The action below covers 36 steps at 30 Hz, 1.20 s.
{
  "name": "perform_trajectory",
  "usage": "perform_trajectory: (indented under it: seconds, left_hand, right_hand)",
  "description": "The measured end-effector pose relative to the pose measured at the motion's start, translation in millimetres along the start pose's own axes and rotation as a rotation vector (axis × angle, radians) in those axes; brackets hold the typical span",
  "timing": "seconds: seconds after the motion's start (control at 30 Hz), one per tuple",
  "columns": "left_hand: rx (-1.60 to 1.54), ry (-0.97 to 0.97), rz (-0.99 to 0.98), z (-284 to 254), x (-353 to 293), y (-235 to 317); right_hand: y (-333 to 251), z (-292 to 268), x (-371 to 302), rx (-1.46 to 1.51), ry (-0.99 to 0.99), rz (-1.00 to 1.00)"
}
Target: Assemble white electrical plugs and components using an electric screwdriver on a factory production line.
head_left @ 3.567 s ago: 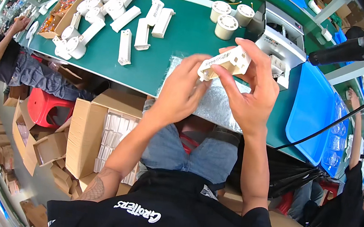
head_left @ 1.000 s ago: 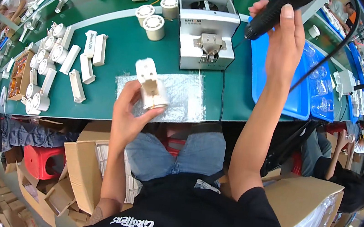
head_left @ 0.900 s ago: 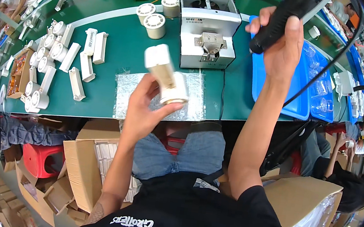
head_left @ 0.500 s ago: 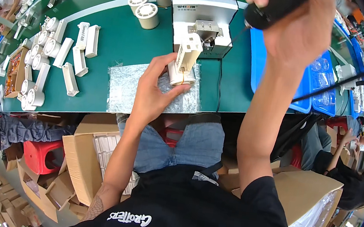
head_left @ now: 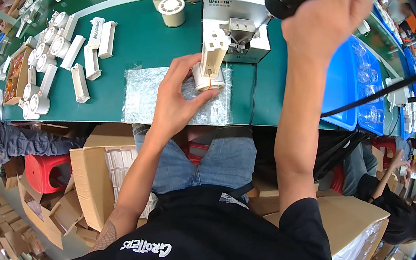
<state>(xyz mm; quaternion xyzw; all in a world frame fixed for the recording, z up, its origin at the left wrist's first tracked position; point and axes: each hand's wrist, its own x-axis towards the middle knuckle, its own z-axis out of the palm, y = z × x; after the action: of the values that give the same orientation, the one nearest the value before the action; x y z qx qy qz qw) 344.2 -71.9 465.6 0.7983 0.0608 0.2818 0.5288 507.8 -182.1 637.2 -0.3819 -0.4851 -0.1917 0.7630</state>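
My left hand [head_left: 177,92] grips a white round plastic housing [head_left: 206,84] by its sides, thumb in front and fingers behind. On top of the housing stands an upright white bracket [head_left: 213,57], and a short orange wire hangs at its front. In my raised right hand [head_left: 318,29] is a black electric screwdriver [head_left: 292,0]; its thin bit slants down toward the metal pick-up point [head_left: 241,31] of a grey and white screw feeder [head_left: 230,4]. Whether the bit touches the feeder cannot be made out.
A clear plastic sheet [head_left: 143,98] lies under the housing on the green bench [head_left: 116,110]. Several white brackets [head_left: 80,84] and round housings [head_left: 172,12] stand to the left and back. A blue tray [head_left: 334,94] lies right. A black cable [head_left: 375,97] crosses there.
My right hand and the screwdriver have moved left and up, bringing the bit to the screw feeder. My left hand still holds the housing in nearly the same spot.
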Motion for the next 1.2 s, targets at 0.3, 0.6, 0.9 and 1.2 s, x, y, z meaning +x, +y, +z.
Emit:
perform_trajectory:
  seconds: [0.3, 0.6, 0.9, 1.2]
  left_hand:
    - [0.084, 0.029, 0.007, -2.8, -1.3, 3.0]
    - [0.027, 0.018, -0.007, 0.0, -1.0, 3.6]
    - [-0.006, 0.012, -0.013, -1.9, -0.2, 6.4]
    - [-0.004, 0.003, -0.003, -0.9, 1.4, 6.4]
  right_hand:
    - [-44.6, 22.3, -11.0, 0.314, 0.06, 0.214]
    - [-51.5, 45.4, -33.3, -0.001, 0.011, 0.215]
    - [-45.2, 52.3, -41.2, -0.029, 0.082, 0.264]
    - [-22.1, 40.4, -43.4, 0.128, -0.054, 0.117]
